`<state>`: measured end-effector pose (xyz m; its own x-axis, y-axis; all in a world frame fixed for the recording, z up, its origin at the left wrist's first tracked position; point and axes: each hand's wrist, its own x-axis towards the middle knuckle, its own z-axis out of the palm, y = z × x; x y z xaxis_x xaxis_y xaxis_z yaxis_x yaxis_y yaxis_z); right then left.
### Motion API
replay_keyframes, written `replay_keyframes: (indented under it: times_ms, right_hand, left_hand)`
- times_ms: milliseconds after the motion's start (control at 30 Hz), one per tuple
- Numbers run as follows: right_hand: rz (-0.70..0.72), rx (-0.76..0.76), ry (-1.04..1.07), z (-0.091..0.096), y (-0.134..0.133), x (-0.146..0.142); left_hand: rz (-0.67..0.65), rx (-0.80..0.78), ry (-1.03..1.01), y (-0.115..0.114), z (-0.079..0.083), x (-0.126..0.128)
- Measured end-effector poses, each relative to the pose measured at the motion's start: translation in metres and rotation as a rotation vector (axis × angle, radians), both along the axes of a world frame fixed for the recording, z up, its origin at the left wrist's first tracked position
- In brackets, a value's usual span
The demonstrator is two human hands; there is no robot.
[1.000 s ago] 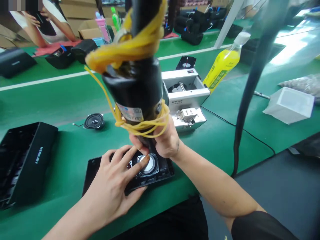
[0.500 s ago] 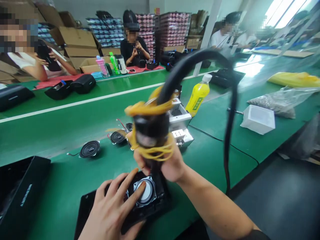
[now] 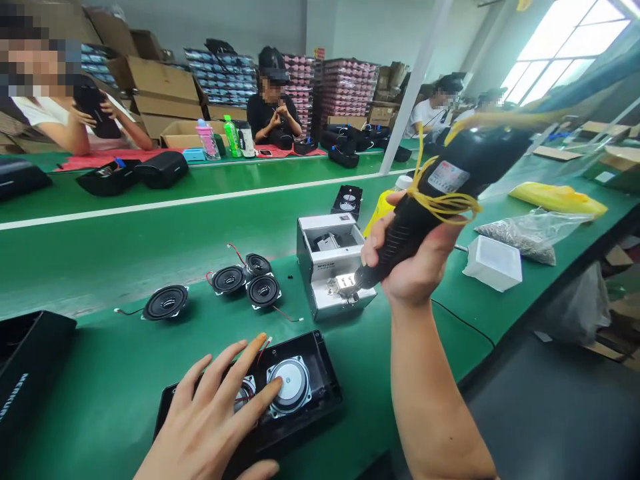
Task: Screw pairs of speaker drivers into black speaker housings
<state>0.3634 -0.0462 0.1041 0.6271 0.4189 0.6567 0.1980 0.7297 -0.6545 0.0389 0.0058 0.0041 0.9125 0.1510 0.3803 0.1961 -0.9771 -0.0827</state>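
Screwdriver (image 3: pixel 450 177) in right grip (image 3: pixel 413 263), tip at screw feeder (image 3: pixel 323 293).

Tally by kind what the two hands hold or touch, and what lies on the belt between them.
Loose black speakers: 4
Electric screwdriver, in right hand: 1
Screw feeder box: 1
Black panel, under left hand: 1
Total: 7
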Motion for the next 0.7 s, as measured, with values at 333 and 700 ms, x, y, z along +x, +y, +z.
replay_keyframes:
  times_ms: [333,700]
  right_hand:
    - [0.006,-0.043,0.011,-0.008,0.003,0.005]
    - [0.142,-0.021,0.050,0.003,-0.013,-0.013]
  left_hand:
    - [0.091,-0.079,0.021,-0.009,-0.007,-0.014]
    - [0.129,-0.094,0.107,-0.016,0.007,-0.010]
